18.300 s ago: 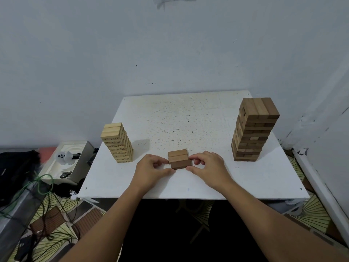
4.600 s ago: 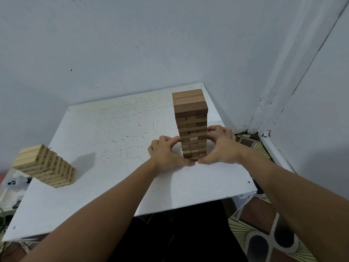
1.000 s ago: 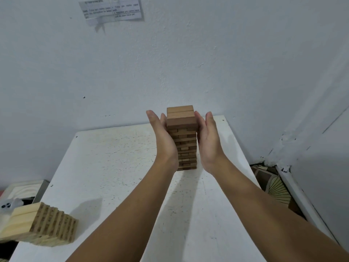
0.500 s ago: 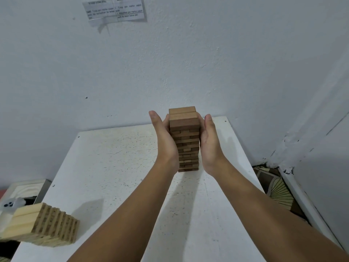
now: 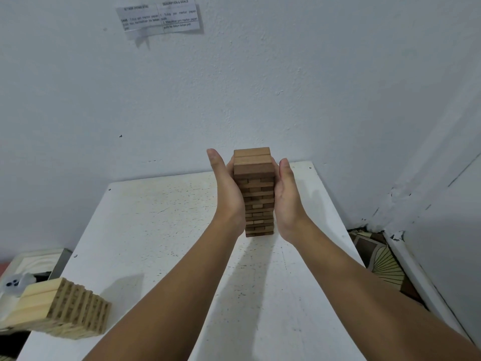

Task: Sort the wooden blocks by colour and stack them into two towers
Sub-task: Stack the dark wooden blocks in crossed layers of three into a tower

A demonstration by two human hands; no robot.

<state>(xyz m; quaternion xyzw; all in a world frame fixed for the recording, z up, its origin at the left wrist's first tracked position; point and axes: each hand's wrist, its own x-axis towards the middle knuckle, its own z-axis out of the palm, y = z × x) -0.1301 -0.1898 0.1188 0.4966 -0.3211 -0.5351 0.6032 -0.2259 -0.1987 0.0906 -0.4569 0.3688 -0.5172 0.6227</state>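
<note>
Since a moment earlier, both palms had pressed closer: my left hand and right hand, fingers straight, flanked the dark tower mid-frame on the desk; the pale tower stood lower left.

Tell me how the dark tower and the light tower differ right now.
The dark tower is reddish brown; the light tower is pale yellow. The dark tower stands taller and far back on the table; the light tower is shorter, at the near left edge. The left hand and right hand press flat against the dark tower's sides; nothing touches the light tower. Both are crosswise-layered wooden blocks.
</note>
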